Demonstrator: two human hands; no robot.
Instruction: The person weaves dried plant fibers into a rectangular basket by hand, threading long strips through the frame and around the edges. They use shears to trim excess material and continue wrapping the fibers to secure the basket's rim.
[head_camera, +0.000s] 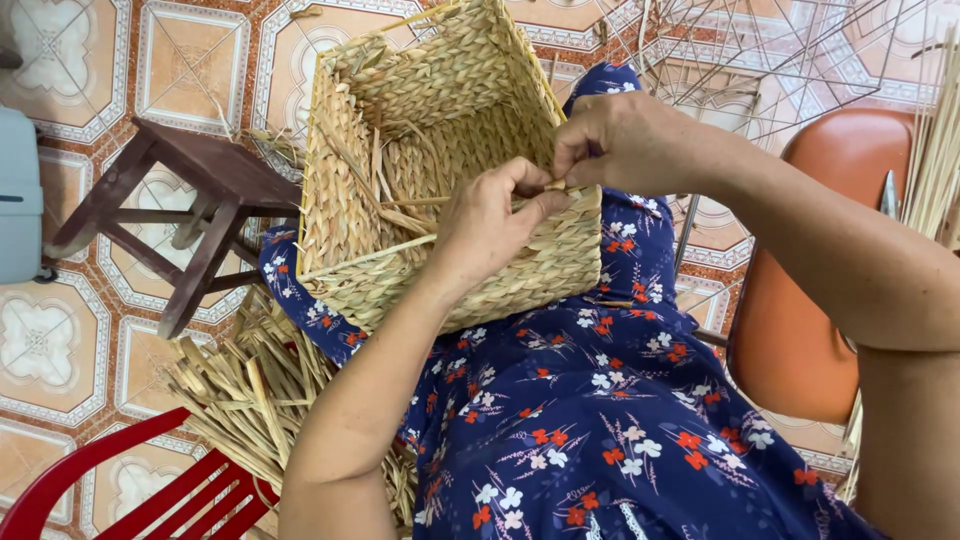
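Both hands are pinching at the rectangular woven straw basket's (440, 150) near rim — left hand (490, 225) at seven o'clock of right hand (625, 140), which is gripping a thin strand (556, 184); overpulling is risking snapping it.

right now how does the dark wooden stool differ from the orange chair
The dark wooden stool is brown, bare wood with open legs and rungs, standing on the tiled floor left of the woven straw basket. The orange chair has a smooth, solid moulded seat and sits at the right, partly hidden behind the right arm. Both are empty seats beside the person.
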